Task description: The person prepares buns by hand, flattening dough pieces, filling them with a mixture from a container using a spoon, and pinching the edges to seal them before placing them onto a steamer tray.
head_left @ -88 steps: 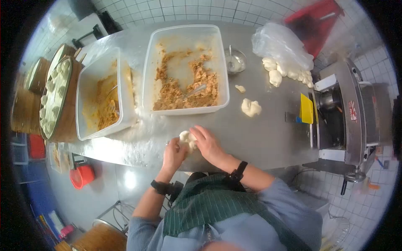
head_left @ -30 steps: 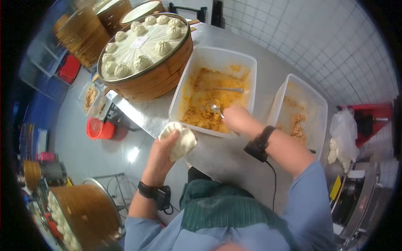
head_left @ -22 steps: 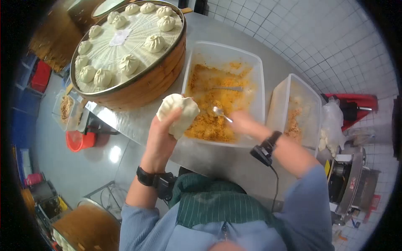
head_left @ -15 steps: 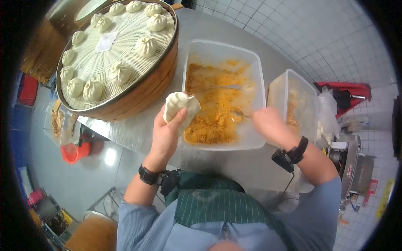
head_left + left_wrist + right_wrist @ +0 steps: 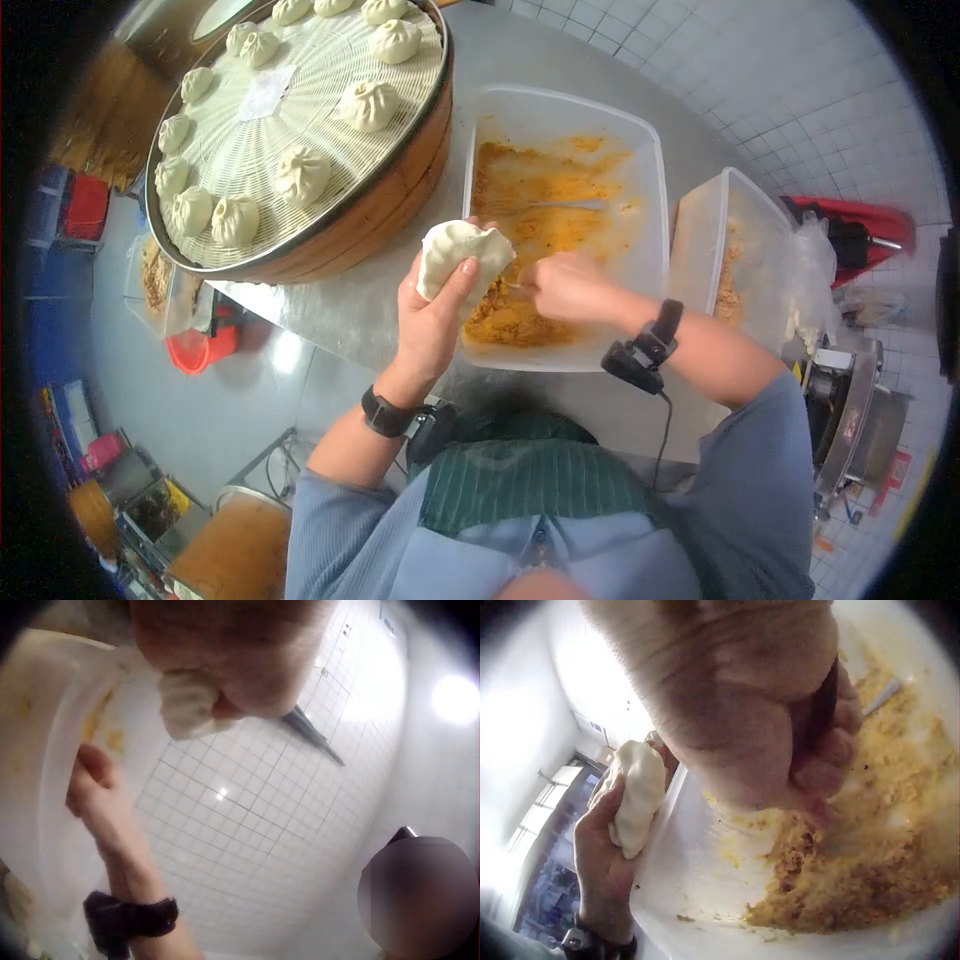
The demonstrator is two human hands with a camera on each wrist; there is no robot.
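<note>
My left hand (image 5: 430, 322) holds a flattened round of white dough (image 5: 462, 256), thumb across its face, near the front left corner of a plastic tub (image 5: 655, 240). My right hand (image 5: 568, 287) is curled round the handle of a spoon (image 5: 516, 287) over this tub; the spoon's bowl end is mostly hidden. Inside, orange-brown filling (image 5: 530, 326) is heaped at the near side and smeared on the floor. In the right wrist view the fist (image 5: 757, 712) is low over the filling (image 5: 855, 877), with the dough (image 5: 639, 799) upright in the other hand.
A large bamboo steamer (image 5: 390, 215) with several pleated buns (image 5: 302, 176) stands at the left. A second utensil (image 5: 565, 205) lies in the filling tub. To the right is another tub (image 5: 700, 240) with filling, then a plastic bag (image 5: 815, 265) and a machine (image 5: 850, 415).
Earlier both hands were on dough over the table; now the left alone holds it flattened. The right hand has taken a spoon and, since half a second ago, moved left toward the dough.
</note>
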